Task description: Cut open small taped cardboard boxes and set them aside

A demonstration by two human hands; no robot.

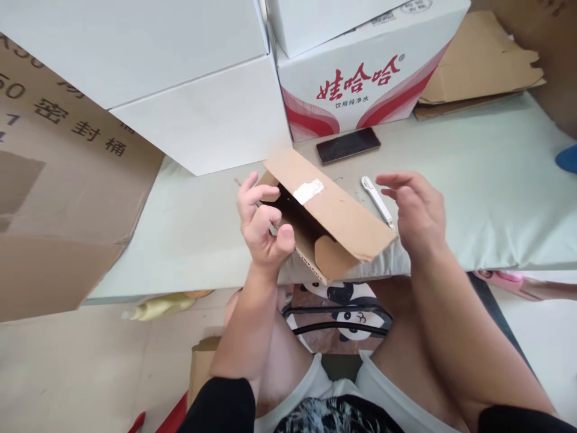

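Note:
A small brown cardboard box (338,204) rests at the table's front edge with its opening toward my left hand. White torn tape residue marks its top panel, and a short end flap is bent inward. My left hand (264,222) is over the opening's left side, fingers half curled and apart, with nothing visible held; whether it touches the box I cannot tell. Right of the box, my right hand (417,210) hovers with bent fingers apart and holds nothing. Between that hand and the box lies a white utility knife (377,201).
A dark smartphone (348,145) lies before a white and red carton (360,84). White boxes (207,117) stand at back left, beside a large printed brown carton (67,168). Flattened cardboard (482,60) is at back right. A blue object (567,159) shows at the right edge.

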